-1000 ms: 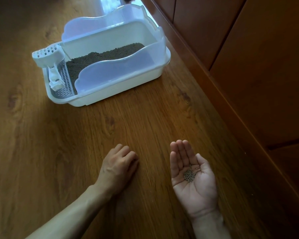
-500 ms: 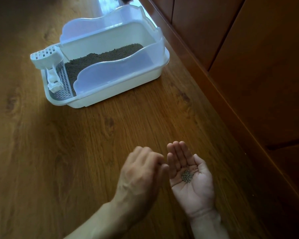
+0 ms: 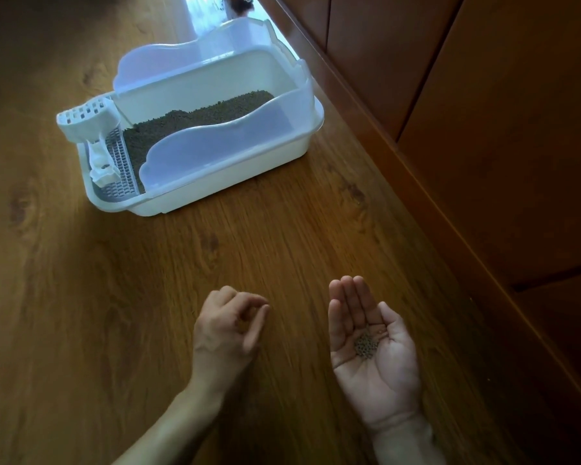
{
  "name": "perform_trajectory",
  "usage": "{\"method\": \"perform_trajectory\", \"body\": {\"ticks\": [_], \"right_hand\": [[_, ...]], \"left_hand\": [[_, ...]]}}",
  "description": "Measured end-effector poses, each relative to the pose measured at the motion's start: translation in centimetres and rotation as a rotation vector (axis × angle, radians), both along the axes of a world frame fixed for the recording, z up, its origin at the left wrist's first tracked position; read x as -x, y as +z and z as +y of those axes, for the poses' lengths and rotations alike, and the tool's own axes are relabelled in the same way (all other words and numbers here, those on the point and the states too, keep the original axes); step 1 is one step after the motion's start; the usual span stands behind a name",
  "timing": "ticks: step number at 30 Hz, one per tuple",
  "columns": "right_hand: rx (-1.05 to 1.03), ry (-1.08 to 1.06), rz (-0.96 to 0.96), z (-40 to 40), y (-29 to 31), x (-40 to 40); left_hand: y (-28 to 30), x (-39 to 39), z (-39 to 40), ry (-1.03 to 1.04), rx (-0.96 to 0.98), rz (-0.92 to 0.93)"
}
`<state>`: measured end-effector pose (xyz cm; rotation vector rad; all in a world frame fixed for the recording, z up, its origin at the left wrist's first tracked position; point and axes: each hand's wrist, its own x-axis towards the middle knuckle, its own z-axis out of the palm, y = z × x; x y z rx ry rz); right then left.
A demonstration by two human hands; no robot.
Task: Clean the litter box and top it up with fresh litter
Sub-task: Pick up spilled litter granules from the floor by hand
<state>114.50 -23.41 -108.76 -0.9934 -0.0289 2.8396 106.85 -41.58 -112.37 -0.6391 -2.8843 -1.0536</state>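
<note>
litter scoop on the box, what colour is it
White, matching the litter box; the litter scoop shows clearly in the head view.

Left hand (image 3: 228, 325) drawn back leftward from beside the right palm (image 3: 369, 347), now apart from it over the floor (image 3: 81, 313), fingers curled with thumb and forefinger nearly meeting. A few stray pellets (image 3: 366, 345) now lying just above the pile.

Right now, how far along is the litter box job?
Done, it seems: litter box holds dark litter; scoop sits at its end. In hand: right hand cups stray pellets palm-up; left hand is over the floor, fingertips pinched, contents unclear. Left: empty the pellets; topping up isn't visible.
</note>
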Motion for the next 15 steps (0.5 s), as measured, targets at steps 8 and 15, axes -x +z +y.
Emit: {"method": "perform_trajectory", "body": {"ticks": [8,15], "right_hand": [[0.005,0.017,-0.005,-0.2,0.0,0.0],[0.001,0.01,-0.001,-0.1,-0.1,-0.1]], "left_hand": [[-2.4,0.9,-1.1,-0.12,0.259,0.022],[-3.1,1.5,-0.1,-0.193,0.399,0.115]]}}
